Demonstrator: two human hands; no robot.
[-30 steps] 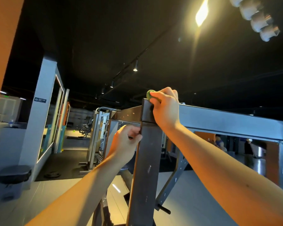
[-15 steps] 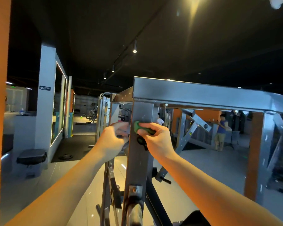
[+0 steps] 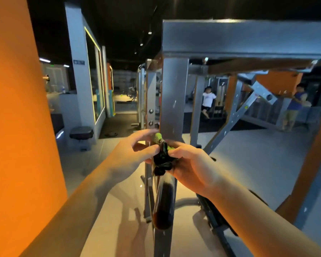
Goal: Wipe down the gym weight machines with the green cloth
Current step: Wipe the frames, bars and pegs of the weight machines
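- The green cloth is bunched between both hands just in front of the weight machine's upright post, at the centre of the view. Its bright green end points up toward 12 o'clock against the post, and the rest of the bunch is in dark shadow.
- The right hand comes in from 4 o'clock. Its fingers are curled round the cloth and grip it from the right side.
- The left hand comes in from 8 o'clock. Its thumb and a lower finger pinch the left side of the bunch, while its upper fingers stretch toward the post's left edge.
- Directly below the cloth, at 6 o'clock, a black padded roller sticks out toward the camera from the same post.
- The machine's grey top beam runs from the post toward 2 o'clock, and a diagonal brace slants beneath it.
- An orange wall fills the side at 9 o'clock.
- A dark round stool stands on the floor at 10 o'clock from the hands, below a mirror with a lit edge.
- Well behind the frame, a person in a white shirt is at 1 o'clock, and a person in a blue shirt is at 2 o'clock.
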